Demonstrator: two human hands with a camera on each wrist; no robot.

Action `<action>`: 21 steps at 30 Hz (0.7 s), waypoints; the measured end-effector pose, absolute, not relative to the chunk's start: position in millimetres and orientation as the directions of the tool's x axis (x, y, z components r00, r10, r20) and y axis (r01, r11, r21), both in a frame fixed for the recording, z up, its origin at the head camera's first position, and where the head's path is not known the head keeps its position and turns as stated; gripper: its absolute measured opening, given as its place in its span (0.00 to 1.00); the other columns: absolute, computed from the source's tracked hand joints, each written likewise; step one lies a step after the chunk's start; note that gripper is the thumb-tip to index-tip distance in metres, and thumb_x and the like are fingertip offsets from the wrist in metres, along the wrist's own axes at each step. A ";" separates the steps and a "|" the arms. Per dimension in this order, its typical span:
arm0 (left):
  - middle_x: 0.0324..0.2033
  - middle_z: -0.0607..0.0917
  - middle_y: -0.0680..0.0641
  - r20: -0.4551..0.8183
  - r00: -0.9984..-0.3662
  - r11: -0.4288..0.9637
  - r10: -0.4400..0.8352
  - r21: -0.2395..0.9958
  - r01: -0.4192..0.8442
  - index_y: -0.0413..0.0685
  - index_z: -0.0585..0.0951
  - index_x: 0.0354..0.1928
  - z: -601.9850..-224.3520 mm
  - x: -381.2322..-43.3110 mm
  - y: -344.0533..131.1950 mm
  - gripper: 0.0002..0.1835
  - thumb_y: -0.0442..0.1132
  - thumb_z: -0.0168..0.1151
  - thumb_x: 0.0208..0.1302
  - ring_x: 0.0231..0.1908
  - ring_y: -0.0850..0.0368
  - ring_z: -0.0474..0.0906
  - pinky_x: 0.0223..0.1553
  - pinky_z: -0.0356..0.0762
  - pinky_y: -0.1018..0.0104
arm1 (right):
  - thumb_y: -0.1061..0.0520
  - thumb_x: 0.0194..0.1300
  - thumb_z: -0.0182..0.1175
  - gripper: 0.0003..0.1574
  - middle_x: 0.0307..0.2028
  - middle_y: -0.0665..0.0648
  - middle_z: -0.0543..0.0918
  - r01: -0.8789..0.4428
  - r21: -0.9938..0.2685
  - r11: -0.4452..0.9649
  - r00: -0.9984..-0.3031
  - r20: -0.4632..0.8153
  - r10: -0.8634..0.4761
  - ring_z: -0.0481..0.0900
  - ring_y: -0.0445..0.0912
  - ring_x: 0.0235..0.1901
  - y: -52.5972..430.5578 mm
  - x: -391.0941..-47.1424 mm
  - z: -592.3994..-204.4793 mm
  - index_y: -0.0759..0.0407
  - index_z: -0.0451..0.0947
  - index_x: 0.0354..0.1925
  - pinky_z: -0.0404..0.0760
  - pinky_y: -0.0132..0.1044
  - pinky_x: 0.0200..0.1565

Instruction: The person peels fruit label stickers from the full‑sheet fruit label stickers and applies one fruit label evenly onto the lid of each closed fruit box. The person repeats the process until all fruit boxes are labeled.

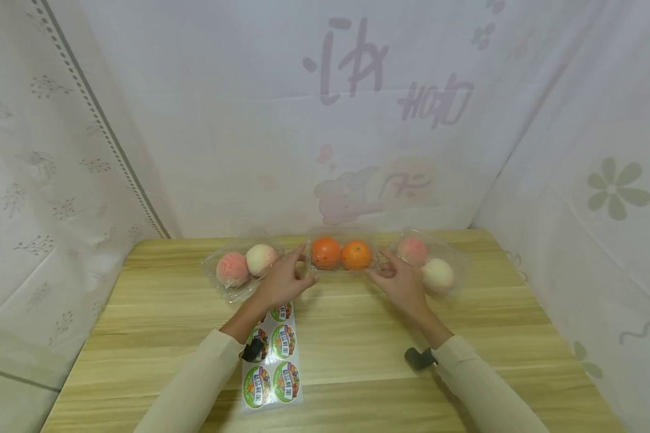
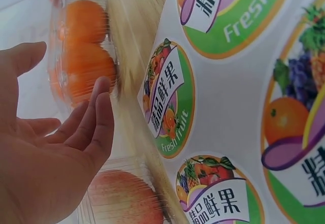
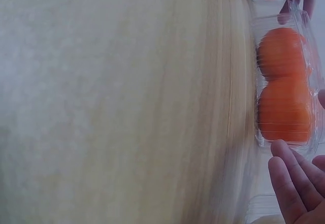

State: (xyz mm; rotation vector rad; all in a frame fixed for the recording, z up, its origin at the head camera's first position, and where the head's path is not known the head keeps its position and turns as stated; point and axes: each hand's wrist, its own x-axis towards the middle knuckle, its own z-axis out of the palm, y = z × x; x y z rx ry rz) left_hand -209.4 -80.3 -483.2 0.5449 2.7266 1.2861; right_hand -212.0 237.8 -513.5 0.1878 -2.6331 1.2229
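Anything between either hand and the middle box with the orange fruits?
Nothing visible. The left hand and right hand are at opposite ends of the middle box; the left box and right box lie farther outward, the sticker sheet nearer the person.

The middle box (image 1: 342,233) is showing clear, its fruits (image 1: 326,252) orange; stickers (image 1: 283,341) are bearing green and white; the tabletop (image 1: 357,343) is displaying yellowish woodgrain.
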 end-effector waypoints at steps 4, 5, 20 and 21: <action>0.67 0.82 0.42 0.087 -0.934 0.577 0.348 0.765 0.286 0.40 0.59 0.87 -484.4 -208.6 -80.0 0.47 0.45 0.71 0.74 0.36 0.60 0.82 0.36 0.83 0.61 | 0.43 0.68 0.80 0.43 0.48 0.66 0.92 -0.197 -0.746 0.636 -0.971 0.240 -0.019 0.94 0.56 0.42 236.3 -208.3 -510.9 0.62 0.81 0.72 0.91 0.53 0.46; 0.67 0.83 0.42 0.085 -0.934 0.582 0.348 0.761 0.286 0.40 0.59 0.87 -484.4 -208.3 -79.8 0.47 0.45 0.71 0.74 0.37 0.60 0.82 0.37 0.82 0.62 | 0.43 0.68 0.80 0.43 0.48 0.66 0.92 -0.196 -0.746 0.637 -0.971 0.238 -0.020 0.94 0.57 0.43 235.8 -207.7 -510.3 0.62 0.81 0.72 0.91 0.53 0.46; 0.71 0.77 0.37 0.070 -0.933 0.612 0.353 0.737 0.287 0.41 0.69 0.83 -477.7 -205.5 -78.4 0.40 0.48 0.70 0.75 0.49 0.50 0.86 0.48 0.86 0.53 | 0.44 0.69 0.79 0.36 0.46 0.63 0.93 -0.235 -0.707 0.667 -0.960 0.276 -0.045 0.93 0.57 0.41 233.7 -211.6 -506.3 0.64 0.86 0.66 0.91 0.56 0.45; 0.71 0.78 0.37 0.073 -0.932 0.612 0.354 0.736 0.290 0.40 0.69 0.83 -477.7 -205.7 -78.4 0.40 0.48 0.70 0.75 0.49 0.49 0.87 0.48 0.86 0.53 | 0.44 0.69 0.79 0.36 0.45 0.63 0.93 -0.239 -0.706 0.666 -0.959 0.280 -0.047 0.93 0.57 0.41 233.7 -211.8 -505.7 0.63 0.86 0.66 0.91 0.55 0.44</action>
